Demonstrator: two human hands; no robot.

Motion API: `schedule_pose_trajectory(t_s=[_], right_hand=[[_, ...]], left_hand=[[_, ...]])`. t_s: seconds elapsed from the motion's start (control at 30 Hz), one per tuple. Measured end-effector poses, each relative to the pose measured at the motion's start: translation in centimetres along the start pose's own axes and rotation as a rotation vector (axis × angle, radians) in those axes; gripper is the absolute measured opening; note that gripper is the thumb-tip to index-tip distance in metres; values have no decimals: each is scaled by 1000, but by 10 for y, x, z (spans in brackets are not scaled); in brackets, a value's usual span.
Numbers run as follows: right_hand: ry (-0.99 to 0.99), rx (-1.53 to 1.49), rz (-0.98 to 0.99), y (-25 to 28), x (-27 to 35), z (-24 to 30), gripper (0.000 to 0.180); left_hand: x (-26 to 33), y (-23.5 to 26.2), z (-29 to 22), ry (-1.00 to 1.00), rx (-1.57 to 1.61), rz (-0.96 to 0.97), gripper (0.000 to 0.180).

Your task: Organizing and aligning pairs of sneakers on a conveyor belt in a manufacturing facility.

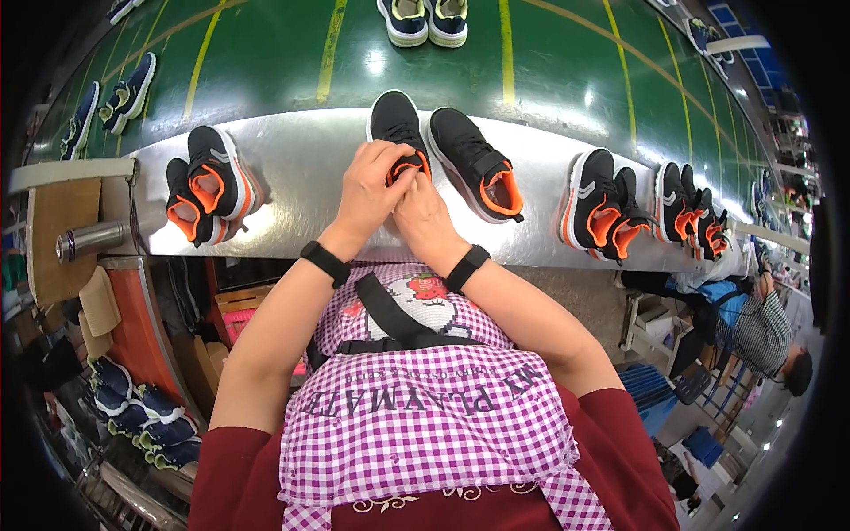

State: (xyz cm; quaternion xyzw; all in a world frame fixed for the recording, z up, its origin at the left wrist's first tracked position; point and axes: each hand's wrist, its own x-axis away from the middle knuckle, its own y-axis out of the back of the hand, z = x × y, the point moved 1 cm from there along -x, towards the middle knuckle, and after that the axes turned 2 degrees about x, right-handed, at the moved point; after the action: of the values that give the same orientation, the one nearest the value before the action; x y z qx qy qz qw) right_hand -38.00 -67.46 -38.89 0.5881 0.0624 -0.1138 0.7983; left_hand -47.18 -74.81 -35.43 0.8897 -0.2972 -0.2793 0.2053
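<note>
A black sneaker (394,115) with orange lining and a white sole edge stands on the metal ledge in front of me, toe pointing away. My left hand (372,186) is closed at its collar, fingers bent over the opening. Against it, my right hand (427,212) is closed at the heel end, thumb and fingertips by the orange lining. The hands overlap and hide the heel and most of the opening. Just right of them, apart from both, rests the matching black sneaker (474,164), its orange opening turned toward me.
The metal ledge (310,195) borders a green surface (274,62) with yellow lines. Black and orange sneakers stand left (212,181) and right (591,199); navy shoes (409,22) sit at the far side. Shoes fill a rack (146,416) lower left. Another person (753,327) is at right.
</note>
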Motion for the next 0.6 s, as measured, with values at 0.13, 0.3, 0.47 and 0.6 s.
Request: schedule_pose_trajectory(t_s=[0.13,0.3,0.47,0.6], right_hand=[[124,85,41,5,1,-6,28],[121,189,191,-11,-4,-5,22],[52,-46,134,-26,-6,-8,20],[-61,-109,30,-23,-17,-7,21]], left_hand=[[-4,-2,5,-71,-42,45,21],[-28,6,3,-370,-325,459,10],[-51,-7,-10,-581,-449,645,7],[-47,-2,5,-305,-233,520,17]])
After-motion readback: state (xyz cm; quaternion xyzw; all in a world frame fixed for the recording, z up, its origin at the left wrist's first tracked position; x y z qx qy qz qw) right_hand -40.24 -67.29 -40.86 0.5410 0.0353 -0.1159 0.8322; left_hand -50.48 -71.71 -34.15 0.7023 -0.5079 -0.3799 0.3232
